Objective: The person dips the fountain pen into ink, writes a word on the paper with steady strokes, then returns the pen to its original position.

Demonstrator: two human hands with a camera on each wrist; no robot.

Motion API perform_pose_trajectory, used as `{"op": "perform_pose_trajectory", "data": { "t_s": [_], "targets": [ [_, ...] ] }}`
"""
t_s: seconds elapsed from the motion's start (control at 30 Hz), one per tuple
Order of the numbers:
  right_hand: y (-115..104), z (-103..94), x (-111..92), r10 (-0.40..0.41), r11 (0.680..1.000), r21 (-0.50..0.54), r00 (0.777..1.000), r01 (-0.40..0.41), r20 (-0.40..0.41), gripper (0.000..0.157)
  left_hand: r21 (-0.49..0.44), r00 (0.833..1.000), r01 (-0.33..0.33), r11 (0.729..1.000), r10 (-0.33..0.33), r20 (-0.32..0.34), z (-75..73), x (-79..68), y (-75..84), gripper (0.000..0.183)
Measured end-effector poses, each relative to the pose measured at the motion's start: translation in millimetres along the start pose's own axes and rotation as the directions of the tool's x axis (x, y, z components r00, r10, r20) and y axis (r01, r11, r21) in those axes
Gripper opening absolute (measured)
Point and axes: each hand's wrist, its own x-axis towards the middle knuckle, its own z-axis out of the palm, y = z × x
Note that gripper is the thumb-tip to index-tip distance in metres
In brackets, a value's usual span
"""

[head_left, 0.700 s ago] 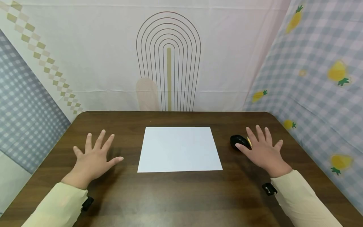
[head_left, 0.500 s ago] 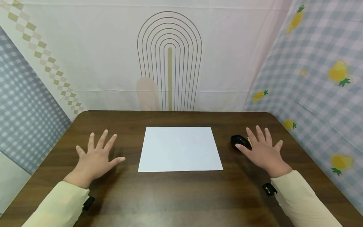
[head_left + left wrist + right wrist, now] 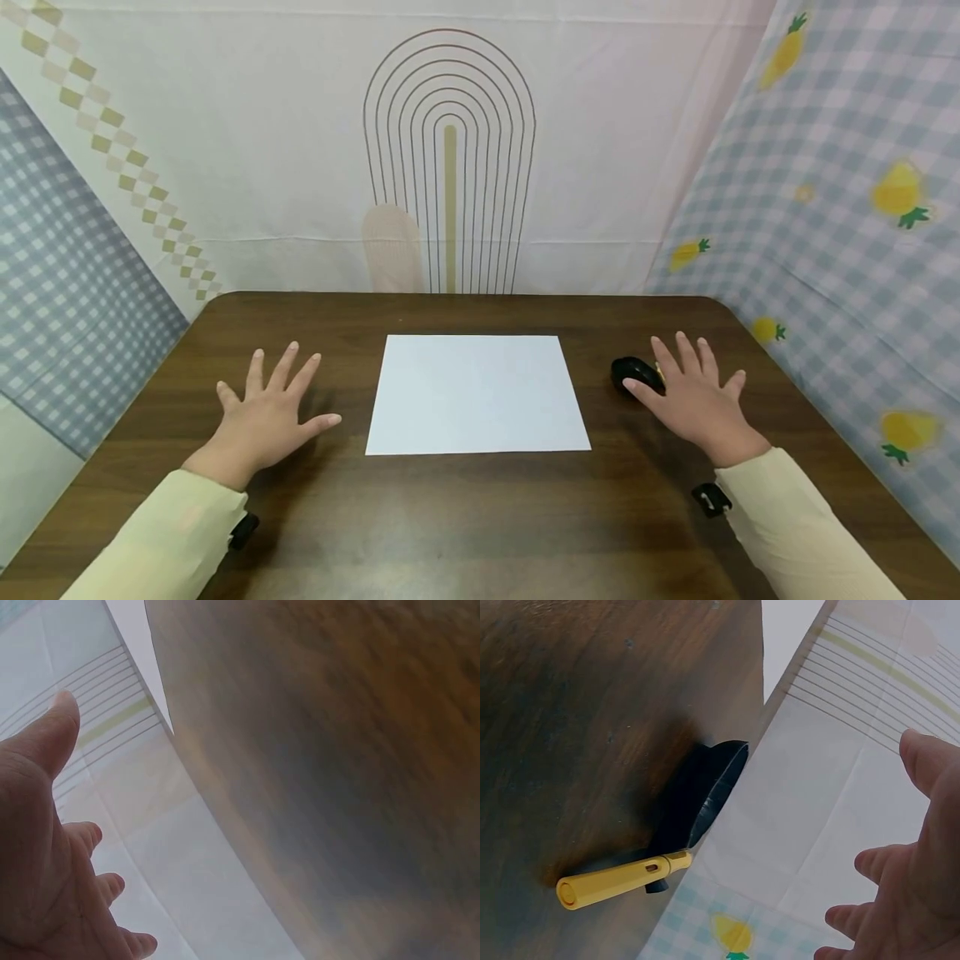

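In the head view the pan (image 3: 631, 370) lies right of centre, its yellow handle (image 3: 615, 883) mostly hidden behind the right hand (image 3: 697, 404). That hand and the left hand (image 3: 262, 423), at the left, hover with fingers spread, holding nothing. Should the right hand drop straight down, its thumb, overlapping the pan, could knock it askew. The sheet (image 3: 477, 394) lies at centre on the table (image 3: 450, 517), between the hands; a sleeve (image 3: 795, 521) might drag it. Cloth (image 3: 600, 167) backs the far edge.

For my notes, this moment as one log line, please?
left grip: spread, empty | right grip: spread, empty, near black pan | white paper: flat between them
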Motion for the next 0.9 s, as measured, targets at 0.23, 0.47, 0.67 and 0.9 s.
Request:
{"op": "perform_pose_trajectory", "data": {
  "t_s": [0.23, 0.47, 0.67, 0.9],
  "targets": [
    [3.3, 2.2, 1.2, 0.01, 1.0, 0.008, 1.0, -0.01, -0.006, 0.096, -0.018, 1.0, -0.004, 1.0, 0.004, 0.019, -0.1, 2.8, 2.6, 0.095],
    [8.5, 4.6, 2.4, 0.023, 1.0, 0.007, 1.0, -0.023, -0.006, 0.096, -0.028, 0.999, -0.014, 1.0, 0.015, 0.029, 1.4, 6.6, 6.5, 0.094],
    [11.8, 6.9, 1.9, 0.032, 0.999, 0.017, 0.999, -0.032, 0.007, 0.097, -0.036, 0.999, -0.033, 0.999, 0.035, 0.033, 3.5, 9.2, 9.2, 0.093],
    [16.8, 10.6, 0.9, 0.049, 0.998, 0.023, 0.998, -0.05, 0.027, 0.098, -0.034, 0.997, -0.074, 0.997, 0.076, 0.033, 6.2, 13.4, 13.7, 0.091]
  ]
}}
